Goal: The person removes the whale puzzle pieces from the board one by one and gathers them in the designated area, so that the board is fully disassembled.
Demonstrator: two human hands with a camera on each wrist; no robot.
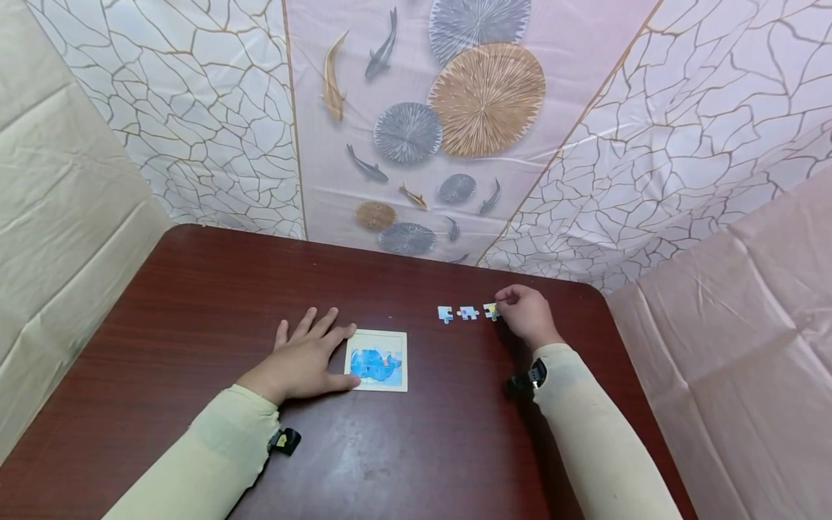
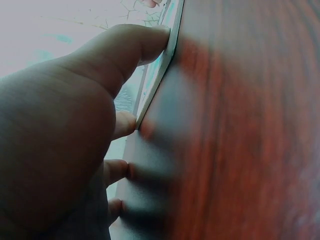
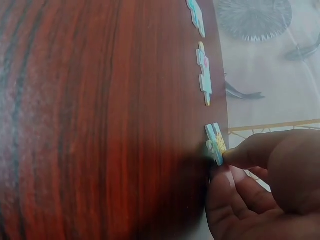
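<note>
Table [image 1: 416,455]: dk red-brown, under puzzle board [image 1: 405,365]. L hand [image 1: 302,367]: fingers spread, thumb + index on board's L edge. R hand [image 1: 529,318]: R of board, a bit farther back, pinching yellow-marked pc [image 1: 490,311]. Two loose pcs [image 1: 468,313] in row btwn board & R hand.

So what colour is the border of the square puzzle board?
The puzzle board's border is pale cream, clearest in the head view.

Right hand [image 1: 529,318] partly hides yellow-patterned piece [image 1: 490,311]; left sleeve [image 1: 201,458] cut off.
</note>
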